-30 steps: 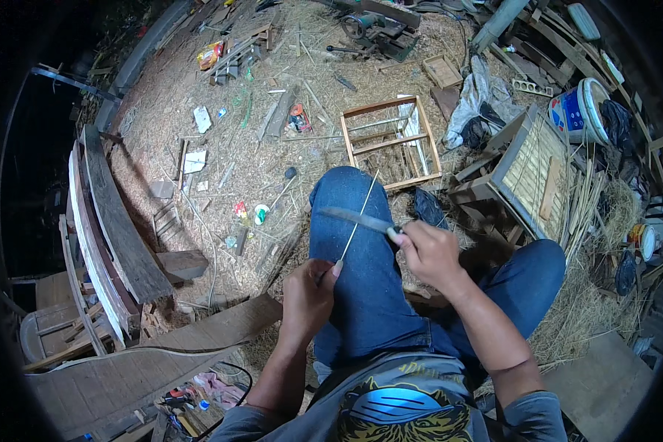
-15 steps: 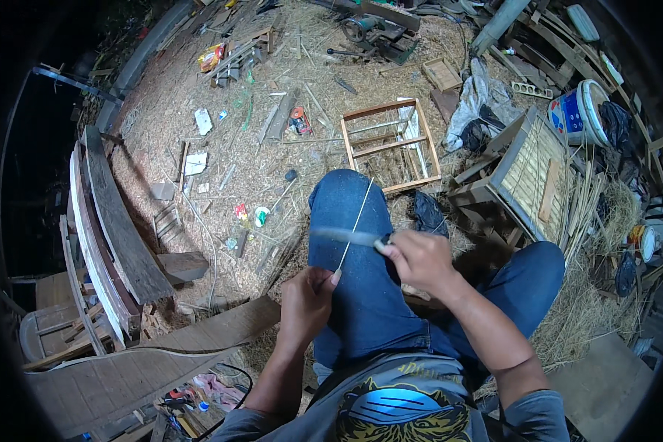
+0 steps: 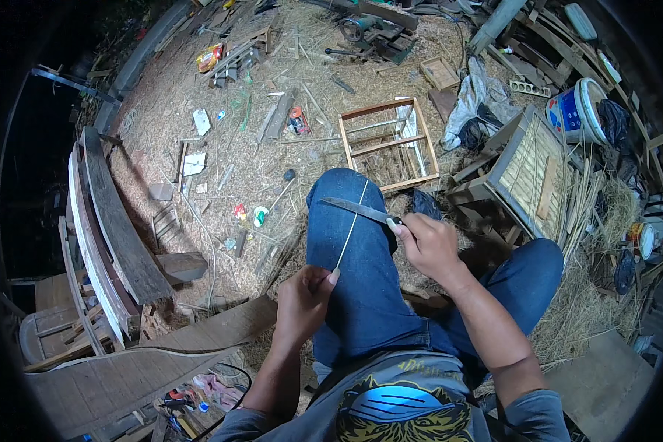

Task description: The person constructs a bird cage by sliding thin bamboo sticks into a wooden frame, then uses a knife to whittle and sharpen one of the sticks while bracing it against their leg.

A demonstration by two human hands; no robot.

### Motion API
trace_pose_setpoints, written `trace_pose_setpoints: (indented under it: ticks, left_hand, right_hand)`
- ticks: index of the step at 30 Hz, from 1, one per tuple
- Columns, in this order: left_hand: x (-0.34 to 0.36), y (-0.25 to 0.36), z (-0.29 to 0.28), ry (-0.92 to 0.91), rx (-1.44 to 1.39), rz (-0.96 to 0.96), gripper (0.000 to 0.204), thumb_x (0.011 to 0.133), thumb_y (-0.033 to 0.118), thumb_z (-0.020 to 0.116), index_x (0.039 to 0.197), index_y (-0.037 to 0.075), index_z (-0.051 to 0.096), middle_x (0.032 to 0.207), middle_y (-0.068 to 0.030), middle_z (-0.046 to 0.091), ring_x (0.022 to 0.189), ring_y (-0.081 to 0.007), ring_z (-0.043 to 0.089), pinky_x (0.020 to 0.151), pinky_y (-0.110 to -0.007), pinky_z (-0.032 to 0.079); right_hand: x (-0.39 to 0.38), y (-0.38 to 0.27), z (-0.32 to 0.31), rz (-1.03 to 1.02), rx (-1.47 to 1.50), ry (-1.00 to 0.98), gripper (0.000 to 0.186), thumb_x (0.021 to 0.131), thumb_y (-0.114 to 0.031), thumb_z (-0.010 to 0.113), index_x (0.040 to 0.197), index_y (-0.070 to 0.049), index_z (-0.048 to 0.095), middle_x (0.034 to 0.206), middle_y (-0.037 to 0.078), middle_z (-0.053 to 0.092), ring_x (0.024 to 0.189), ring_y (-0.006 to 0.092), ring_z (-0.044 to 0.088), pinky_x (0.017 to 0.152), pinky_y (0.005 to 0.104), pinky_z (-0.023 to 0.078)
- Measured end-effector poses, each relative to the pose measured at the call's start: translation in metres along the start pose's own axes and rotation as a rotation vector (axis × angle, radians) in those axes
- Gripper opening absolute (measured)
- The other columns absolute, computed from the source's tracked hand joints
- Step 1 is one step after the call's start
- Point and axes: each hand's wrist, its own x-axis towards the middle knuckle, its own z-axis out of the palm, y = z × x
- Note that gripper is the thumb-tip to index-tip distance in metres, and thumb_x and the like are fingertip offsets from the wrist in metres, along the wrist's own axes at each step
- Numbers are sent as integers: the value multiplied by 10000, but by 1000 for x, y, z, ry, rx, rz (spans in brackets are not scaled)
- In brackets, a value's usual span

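My left hand [image 3: 302, 300] pinches the near end of a thin pale strip [image 3: 348, 237], which looks like split bamboo or wood. The strip slants up and away over my jeans-covered knee [image 3: 346, 191]. In my right hand [image 3: 429, 245] is a knife [image 3: 352, 208], its dark handle mostly hidden in the closed fingers. The blade points left and lies across the upper part of the strip, over the thigh. Whether its edge bites into the strip is too fine to tell.
A wooden frame [image 3: 384, 151] stands just beyond my knee. To the right are a slatted wooden stand [image 3: 527, 180] and a white-and-blue bucket [image 3: 576, 110]. Long boards [image 3: 125, 221] lie at left, a plank [image 3: 147, 368] near my left elbow. Shavings and scraps cover the ground.
My right hand has moved the knife farther up the strip, away from my left hand. The blade, blurred before, now shows sharply. My left hand stays almost in place.
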Motion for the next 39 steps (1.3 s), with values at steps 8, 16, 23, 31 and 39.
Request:
trace_pose_setpoints:
  ticks: [8,16,23,31,39]
  left_hand:
    - [4,11,7,77,122,99,267,1009,216,787,997,-50,768,839,-223,764,778,-269,771,739,-375,577]
    - [3,8,7,95,120,88,274,1011,218,784,984,-53,762,835,-234,758,779,-300,774,740,-393,576]
    - [5,-5,7,84,66,128,257,1011,197,786,978,-55,748,816,-207,755,743,-245,748,708,-371,558]
    - [6,-9,5,53,23,112,280,1018,212,786,960,-59,746,771,-166,739,692,-162,684,659,-348,525]
    - [7,-7,12,137,17,183,279,1027,204,777,954,-62,738,761,-110,732,703,-133,658,656,-323,516]
  right_hand:
    - [-20,-17,10,-144,40,-13,231,992,-293,727,862,-106,689,767,83,687,644,301,716,551,424,554]
    - [-5,-11,-1,-32,-57,-28,252,1002,-297,712,833,-116,667,750,90,674,620,311,702,526,435,536]
    - [-3,-5,4,-99,-18,-19,245,1004,-305,706,855,-113,677,759,91,683,629,313,700,531,438,536]
    - [-6,-6,6,-71,-11,-41,249,1012,-321,693,869,-117,695,765,85,695,646,312,712,542,451,540]
    - [0,1,3,-42,-31,32,259,1026,-307,689,864,-105,680,748,101,677,622,319,701,526,454,531]
